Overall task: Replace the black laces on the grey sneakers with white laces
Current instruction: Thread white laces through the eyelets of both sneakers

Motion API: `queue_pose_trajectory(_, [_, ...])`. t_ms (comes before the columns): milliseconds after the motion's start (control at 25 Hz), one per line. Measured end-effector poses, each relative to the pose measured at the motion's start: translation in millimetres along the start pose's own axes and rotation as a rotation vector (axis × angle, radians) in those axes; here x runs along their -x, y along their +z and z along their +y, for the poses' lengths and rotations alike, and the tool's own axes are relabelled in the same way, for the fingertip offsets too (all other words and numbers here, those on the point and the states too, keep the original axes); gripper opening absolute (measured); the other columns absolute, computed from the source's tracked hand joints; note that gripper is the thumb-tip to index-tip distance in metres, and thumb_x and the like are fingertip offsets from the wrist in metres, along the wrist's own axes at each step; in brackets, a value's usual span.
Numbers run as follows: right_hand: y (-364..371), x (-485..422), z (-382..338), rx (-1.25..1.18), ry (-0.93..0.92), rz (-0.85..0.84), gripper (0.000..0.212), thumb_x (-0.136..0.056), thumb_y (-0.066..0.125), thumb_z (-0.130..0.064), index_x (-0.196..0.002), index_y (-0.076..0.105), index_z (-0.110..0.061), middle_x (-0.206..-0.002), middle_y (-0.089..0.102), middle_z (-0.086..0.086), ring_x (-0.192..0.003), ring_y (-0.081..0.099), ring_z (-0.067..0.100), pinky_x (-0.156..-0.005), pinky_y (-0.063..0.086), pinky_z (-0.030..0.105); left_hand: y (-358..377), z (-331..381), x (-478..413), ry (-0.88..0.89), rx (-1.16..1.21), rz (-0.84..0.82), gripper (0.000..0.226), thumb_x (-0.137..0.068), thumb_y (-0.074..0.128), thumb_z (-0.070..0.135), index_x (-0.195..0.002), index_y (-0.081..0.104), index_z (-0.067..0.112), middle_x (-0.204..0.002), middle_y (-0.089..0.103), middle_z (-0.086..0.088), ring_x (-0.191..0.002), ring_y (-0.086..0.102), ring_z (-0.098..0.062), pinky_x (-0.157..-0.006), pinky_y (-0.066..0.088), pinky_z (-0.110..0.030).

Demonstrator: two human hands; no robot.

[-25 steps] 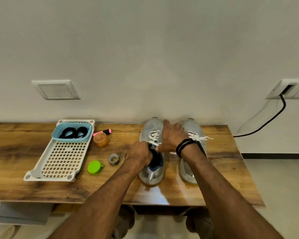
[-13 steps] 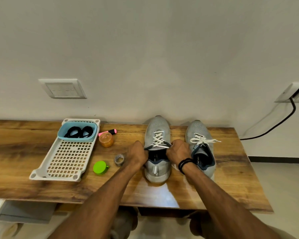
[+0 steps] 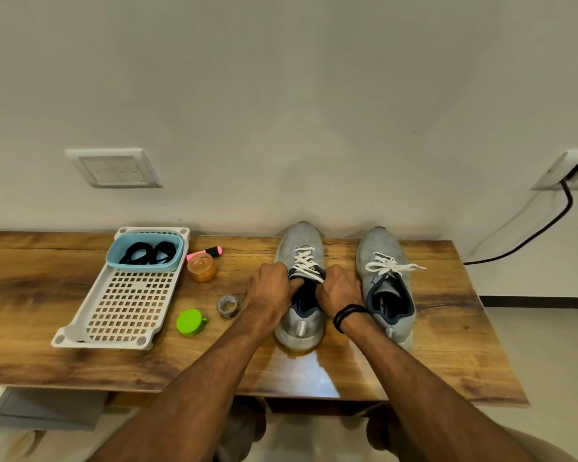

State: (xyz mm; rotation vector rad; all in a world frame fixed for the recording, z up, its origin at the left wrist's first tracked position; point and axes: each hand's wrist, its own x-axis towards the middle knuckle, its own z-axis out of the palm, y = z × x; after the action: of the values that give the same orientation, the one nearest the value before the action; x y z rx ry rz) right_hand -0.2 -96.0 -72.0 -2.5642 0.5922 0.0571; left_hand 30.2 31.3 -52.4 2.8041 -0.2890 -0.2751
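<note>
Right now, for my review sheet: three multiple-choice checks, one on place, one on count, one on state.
1. The black laces lie: A) in the blue tub B) on the floor C) inside a sneaker.
2. White laces are on: A) neither sneaker B) one C) both.
3. The lace on the right sneaker is: A) untied B) tied in a bow C) missing.
Key: 1A, coiled in the tub on the tray; 2C, left sneaker shows white criss-crosses too; 3B, its loops show.

Domestic room, likely a home; wooden desk (image 3: 80, 361) against plain painted wall (image 3: 281, 95); wall switch plate (image 3: 114, 168); socket (image 3: 571, 168) with black cable (image 3: 548, 225); tiled floor (image 3: 548, 361).
</note>
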Motion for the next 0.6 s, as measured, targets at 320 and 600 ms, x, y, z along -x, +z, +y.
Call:
queue_pose_trajectory(320, [-12.3, -6.9, -1.8, -0.063, 0.096, -0.078, 0.026, -0.085, 0.06, -0.016, -0.106, 0.07, -0.004, -0.102, 0.07, 0.02, -0.095, 0.065, 0.036, -0.069, 0.048, 0.03, -9.2, 3.6, 0.3, -0.068, 0.078, -0.04, 0.034, -0.1, 0.056, 0.035, -0.112, 0.063, 0.005, -0.11, 0.065, -0.017, -0.099, 0.062, -0.032, -0.068, 0.04, -0.034])
queue_pose_trajectory(600, [-31.3, 0.9, -11.6, 0.097, 0.04, -0.243, 0.053, -0.082, 0.074, -0.049, -0.109, 0.065, -0.005, -0.111, 0.069, 0.014, -0.103, 0.064, 0.03, -0.075, 0.048, 0.03, -13.3, 12.6, 1.7, -0.08, -0.031, -0.047, 0.036, -0.1, 0.056, 0.037, -0.114, 0.062, 0.004, -0.115, 0.065, -0.018, -0.105, 0.062, -0.034, -0.071, 0.04, -0.034])
